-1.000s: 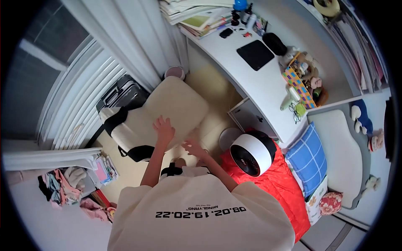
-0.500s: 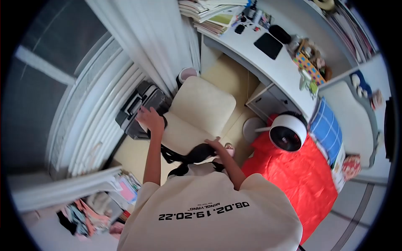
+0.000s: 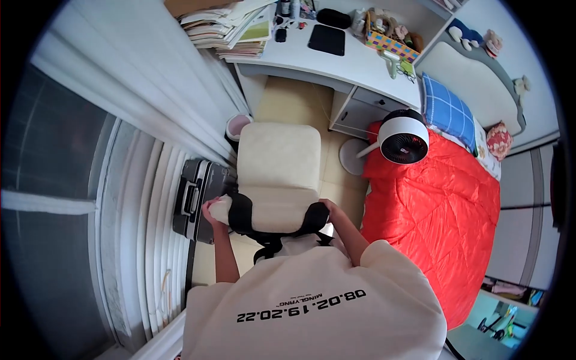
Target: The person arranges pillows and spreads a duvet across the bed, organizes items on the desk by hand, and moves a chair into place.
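A cream-coloured padded chair [image 3: 279, 156] with black curved armrests stands right in front of me. My left hand [image 3: 214, 211] is closed around a pale, rounded part at the chair's left side, just outside the left black armrest [image 3: 241, 213]. On the other side, my right hand [image 3: 331, 210] curls against the outer end of the right black armrest [image 3: 315, 217], some fingers hidden. Black parts of the chair show between its front cushion and my shirt [image 3: 306, 300].
A dark suitcase [image 3: 205, 198] stands left of the chair, by the radiator and curtain [image 3: 150, 78]. Ahead is a white desk [image 3: 360, 66] with paper stacks. To the right are a white fan [image 3: 403, 135] and a bed with a red quilt [image 3: 432, 228].
My view has turned, and the chair now faces me squarely instead of at an angle. Both hands have come to its sides; the left was raised with spread fingers before.
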The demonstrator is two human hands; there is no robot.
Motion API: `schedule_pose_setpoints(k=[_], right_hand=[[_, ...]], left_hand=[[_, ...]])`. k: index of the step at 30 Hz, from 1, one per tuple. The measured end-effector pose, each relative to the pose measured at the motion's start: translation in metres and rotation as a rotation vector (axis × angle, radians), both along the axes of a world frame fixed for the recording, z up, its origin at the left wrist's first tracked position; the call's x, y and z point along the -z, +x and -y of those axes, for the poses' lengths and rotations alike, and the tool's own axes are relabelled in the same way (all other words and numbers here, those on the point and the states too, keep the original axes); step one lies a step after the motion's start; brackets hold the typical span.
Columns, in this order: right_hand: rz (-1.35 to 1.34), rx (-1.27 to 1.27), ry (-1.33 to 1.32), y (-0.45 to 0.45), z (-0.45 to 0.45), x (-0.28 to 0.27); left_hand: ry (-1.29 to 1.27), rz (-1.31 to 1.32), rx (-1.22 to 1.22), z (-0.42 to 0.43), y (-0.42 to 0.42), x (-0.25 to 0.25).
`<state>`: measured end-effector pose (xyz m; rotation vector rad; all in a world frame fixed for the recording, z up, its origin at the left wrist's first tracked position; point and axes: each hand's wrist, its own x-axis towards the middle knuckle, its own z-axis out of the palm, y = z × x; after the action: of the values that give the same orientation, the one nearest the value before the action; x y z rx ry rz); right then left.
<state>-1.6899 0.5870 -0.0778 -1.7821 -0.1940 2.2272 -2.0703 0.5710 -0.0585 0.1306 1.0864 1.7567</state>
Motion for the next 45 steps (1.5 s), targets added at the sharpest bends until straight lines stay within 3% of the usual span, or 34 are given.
schedule_pose_setpoints(k=[1,3,4,5,6,8,10,12,14,15,19,21,22,25,28,30,32,33,34,36,38,40,42,44,45], right_hand=[[0.004,0.025,0.080,0.004,0.001,0.012],[0.027,0.025,0.373,0.020,0.004,0.060],[-0.003,0.034,0.454,0.030,-0.001,0.080],[-0.120,0.267,0.081,0.028,-0.028,0.061],[-0.676,0.281,0.359,0.034,-0.033,0.035],[-0.181,0.509,0.251,0.025,-0.057,0.016],[-0.183,0.470,0.234,0.036,-0.087,0.012],[-0.202,0.418,0.230,0.040,-0.120,0.011],[0.008,0.420,0.177,0.044,-0.157,0.005],[-0.188,0.382,0.278,0.056,-0.170,0.036],[-0.144,0.459,0.305,0.059,-0.238,-0.004],[-0.460,0.615,0.156,0.059,-0.288,0.008],[-0.358,0.606,0.124,0.061,-0.311,0.016],[-0.371,0.563,0.200,0.070,-0.356,0.031],[-0.395,0.613,0.097,0.082,-0.394,0.037],[-0.574,0.605,0.145,0.091,-0.415,0.022],[-0.361,0.540,0.081,0.102,-0.433,0.041],[-0.307,0.532,0.067,0.107,-0.433,0.036],[-0.251,0.519,0.048,0.111,-0.430,0.032],[-0.123,0.381,0.058,0.122,-0.424,0.042],[0.396,-0.241,0.279,0.126,-0.436,0.018],[0.975,-0.952,0.539,0.123,-0.449,-0.032],[1.238,-1.247,0.744,0.105,-0.463,-0.087],[1.218,-1.299,0.900,0.072,-0.481,-0.127],[1.145,-1.274,1.056,0.049,-0.486,-0.144]], left_hand=[[0.090,-0.036,0.042,-0.001,0.002,-0.006],[0.019,-0.305,-0.064,-0.017,0.011,-0.005],[0.018,-0.314,-0.050,-0.029,0.017,-0.016],[0.046,-0.222,-0.053,-0.044,0.027,-0.037],[0.074,-0.125,-0.055,-0.059,0.033,-0.049],[0.149,-0.042,0.073,-0.087,0.033,-0.042],[0.167,-0.220,0.015,-0.113,0.044,-0.052],[0.149,-0.171,-0.013,-0.143,0.048,-0.053],[0.167,0.003,0.017,-0.185,0.048,-0.037],[0.177,0.005,0.014,-0.207,0.051,-0.031],[0.217,-0.189,0.157,-0.294,0.068,-0.041],[0.185,-0.161,0.134,-0.357,0.076,-0.049],[0.171,-0.151,0.123,-0.387,0.076,-0.051],[0.116,-0.040,0.222,-0.446,0.073,-0.029],[-0.010,-0.028,0.252,-0.486,0.077,-0.022],[-0.039,0.056,0.274,-0.502,0.088,-0.035],[-0.033,0.153,0.284,-0.522,0.073,0.042],[0.069,-0.011,0.270,-0.524,0.073,0.074],[0.099,0.047,0.269,-0.515,0.077,0.062],[0.122,0.110,0.226,-0.500,0.089,0.052],[0.001,-0.416,0.146,-0.495,0.093,0.060],[-0.379,-1.416,0.226,-0.490,0.074,0.072],[-0.534,-1.098,0.163,-0.470,0.099,0.022],[-0.396,-1.344,-0.087,-0.424,0.131,-0.023],[-0.344,-1.344,-0.104,-0.402,0.144,-0.029]])
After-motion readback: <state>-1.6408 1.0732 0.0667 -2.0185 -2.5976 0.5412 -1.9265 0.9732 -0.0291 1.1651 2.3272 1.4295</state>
